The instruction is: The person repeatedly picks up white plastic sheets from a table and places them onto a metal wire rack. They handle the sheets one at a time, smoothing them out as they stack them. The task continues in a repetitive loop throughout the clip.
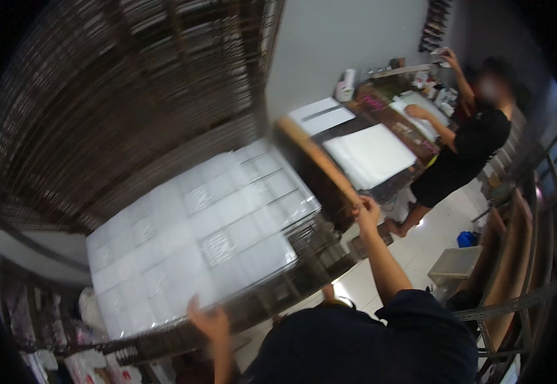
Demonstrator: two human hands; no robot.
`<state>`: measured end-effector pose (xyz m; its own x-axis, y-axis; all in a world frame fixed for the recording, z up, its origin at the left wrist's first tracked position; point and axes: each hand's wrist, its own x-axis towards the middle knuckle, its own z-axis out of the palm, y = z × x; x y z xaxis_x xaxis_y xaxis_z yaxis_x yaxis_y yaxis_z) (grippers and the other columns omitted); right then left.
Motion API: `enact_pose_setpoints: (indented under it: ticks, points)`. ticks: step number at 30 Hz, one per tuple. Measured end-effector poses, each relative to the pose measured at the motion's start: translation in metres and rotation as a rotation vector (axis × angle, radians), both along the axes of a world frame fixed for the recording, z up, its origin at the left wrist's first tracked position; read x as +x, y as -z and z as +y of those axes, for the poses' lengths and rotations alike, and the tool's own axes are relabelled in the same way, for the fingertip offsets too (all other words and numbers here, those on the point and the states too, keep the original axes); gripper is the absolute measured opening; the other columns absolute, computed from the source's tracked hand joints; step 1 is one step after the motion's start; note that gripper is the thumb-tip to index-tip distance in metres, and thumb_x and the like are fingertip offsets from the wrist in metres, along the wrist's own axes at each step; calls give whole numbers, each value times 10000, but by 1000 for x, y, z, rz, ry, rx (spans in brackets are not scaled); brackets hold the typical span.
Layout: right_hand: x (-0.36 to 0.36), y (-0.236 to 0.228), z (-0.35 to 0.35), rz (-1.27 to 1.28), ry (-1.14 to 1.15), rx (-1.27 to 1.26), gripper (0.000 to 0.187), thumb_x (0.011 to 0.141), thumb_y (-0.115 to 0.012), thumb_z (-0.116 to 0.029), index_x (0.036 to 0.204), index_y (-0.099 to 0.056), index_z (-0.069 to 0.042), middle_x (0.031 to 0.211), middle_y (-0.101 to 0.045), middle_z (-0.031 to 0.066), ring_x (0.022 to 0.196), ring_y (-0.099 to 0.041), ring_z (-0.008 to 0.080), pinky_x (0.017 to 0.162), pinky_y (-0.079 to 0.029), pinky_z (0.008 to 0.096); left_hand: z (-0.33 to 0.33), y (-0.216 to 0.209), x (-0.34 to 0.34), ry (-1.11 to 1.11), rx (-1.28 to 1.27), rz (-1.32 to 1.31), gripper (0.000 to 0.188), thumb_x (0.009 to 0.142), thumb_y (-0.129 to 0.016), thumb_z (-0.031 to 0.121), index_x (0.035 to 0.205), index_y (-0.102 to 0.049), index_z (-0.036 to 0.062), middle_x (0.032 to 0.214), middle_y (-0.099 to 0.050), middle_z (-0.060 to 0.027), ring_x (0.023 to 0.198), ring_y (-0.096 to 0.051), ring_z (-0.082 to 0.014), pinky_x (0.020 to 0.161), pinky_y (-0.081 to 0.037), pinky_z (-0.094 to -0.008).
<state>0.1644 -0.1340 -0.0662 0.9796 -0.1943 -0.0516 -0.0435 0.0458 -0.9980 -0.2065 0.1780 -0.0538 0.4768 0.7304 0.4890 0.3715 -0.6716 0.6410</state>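
Well, left hand by white sheets; box contents unclear.

On the left, white sheets are gleaming like glossy plastic; farther right, the white stack is looking matt and papery; the table edge is resembling wood; the floor is shining.

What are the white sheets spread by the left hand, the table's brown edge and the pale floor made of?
White sheets: perhaps plastic film or plastic-covered paper, glossy; bright glints dot their edges, but blur leaves it open.
Brown edge: probably wood, fairly dull; warm tone, no grain discernible.
Pale floor: likely glazed tile; straight joints and shiny reflections.
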Motion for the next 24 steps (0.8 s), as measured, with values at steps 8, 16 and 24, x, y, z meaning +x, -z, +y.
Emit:
enact_pose_setpoints:
  ticks: [8, 16, 24]
  points:
    - [94, 25, -99, 239, 191, 275, 296, 747, -552, -109, 1043, -551, -92, 794, -596, 33, 594, -558, 135, 480, -385, 268, -77, -37, 99, 42, -81, -39, 534, 710, -610, 16, 1225, -470, 23, 1107, -468, -129, 957, -455, -236, 766, -373, -344]
    - [199, 87, -168, 316, 249, 665, 543, 821, -495, -533, 1183, -453, -131, 1084, -549, 87, 912, -558, 213, 718, -443, 353, -144, -56, 165, 82, -58, -22, 499, 693, -613, -12, 1178, -494, 11, 1048, -497, -121, 881, -470, -215, 709, -382, -326]
    - [216, 85, -200, 161, 266, 1366, 1034, 673, -409, -820, 1390, -207, -103, 1419, -261, 205, 1301, -290, 354, 1046, -222, 510, -179, -57, 164, 96, 127, 80, 404, 711, -632, 11, 1104, -541, -8, 1025, -523, -129, 843, -499, -225, 702, -420, -323]
